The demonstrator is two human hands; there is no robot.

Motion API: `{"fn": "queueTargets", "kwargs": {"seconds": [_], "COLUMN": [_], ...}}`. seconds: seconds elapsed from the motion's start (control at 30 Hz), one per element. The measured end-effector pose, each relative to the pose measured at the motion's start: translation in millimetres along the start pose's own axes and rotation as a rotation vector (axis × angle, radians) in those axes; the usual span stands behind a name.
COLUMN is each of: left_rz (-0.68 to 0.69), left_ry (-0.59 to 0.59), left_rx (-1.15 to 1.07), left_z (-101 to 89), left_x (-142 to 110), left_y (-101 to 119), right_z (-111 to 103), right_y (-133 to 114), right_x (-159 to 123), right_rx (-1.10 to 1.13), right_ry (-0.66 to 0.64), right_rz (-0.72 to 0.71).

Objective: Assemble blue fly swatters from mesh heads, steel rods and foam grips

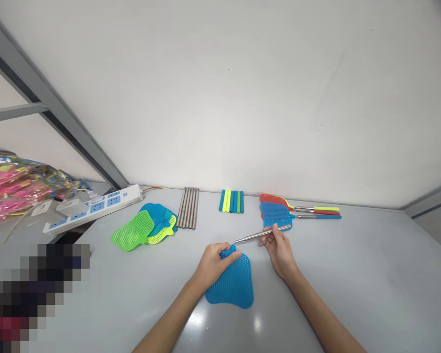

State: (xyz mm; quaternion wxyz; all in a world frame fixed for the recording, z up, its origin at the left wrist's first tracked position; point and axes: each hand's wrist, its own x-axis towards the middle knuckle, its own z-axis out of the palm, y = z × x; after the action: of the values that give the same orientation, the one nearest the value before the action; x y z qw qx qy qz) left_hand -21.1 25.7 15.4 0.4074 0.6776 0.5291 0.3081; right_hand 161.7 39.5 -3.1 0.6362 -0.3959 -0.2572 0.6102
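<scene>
My left hand [213, 264] grips a blue fly swatter head [235, 287] near its neck, the mesh pointing toward me. In my right hand [279, 250] is a metal telescopic rod [259, 235], pinched between thumb and fingers. The rod's thin left tip is close to the neck of the swatter head; whether they touch I cannot tell. Beyond my right hand lie finished-looking swatters with rods and coloured grips, a blue swatter [277, 214] on top and a red swatter [272, 198] behind.
Loose swatter heads [132, 231] in green, blue and yellow overlap at the left. Several metal rods [188, 208] and coloured grip sleeves [232, 201] lie in rows near the wall. A power strip [95, 210] with plugs and plastic-wrapped items [20, 184] are at far left.
</scene>
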Motion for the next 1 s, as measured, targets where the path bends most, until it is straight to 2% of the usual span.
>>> {"fn": "queueTargets", "kwargs": {"seconds": [0.33, 0.6, 0.8, 1.0], "left_rz": [-0.032, 0.12, 0.171, 0.186], "left_ry": [-0.124, -0.186, -0.284, -0.318], "left_rx": [0.025, 0.205, 0.313, 0.343], "left_z": [-1.9, -8.2, -10.8, -11.2], "left_x": [-0.1, -3.1, -7.8, -10.5], "left_y": [-2.7, 5.4, 6.2, 5.1], "right_z": [2.2, 1.9, 3.1, 6.7], "right_y": [-1.2, 0.1, 1.0, -1.6], "right_x": [-0.1, 0.6, 0.2, -0.9], "right_rx": [-0.03, -0.059, -0.057, -0.162], "right_ry": [0.007, 0.009, -0.018, -0.072], "right_rz": [-0.007, -0.015, -0.015, 0.014]}}
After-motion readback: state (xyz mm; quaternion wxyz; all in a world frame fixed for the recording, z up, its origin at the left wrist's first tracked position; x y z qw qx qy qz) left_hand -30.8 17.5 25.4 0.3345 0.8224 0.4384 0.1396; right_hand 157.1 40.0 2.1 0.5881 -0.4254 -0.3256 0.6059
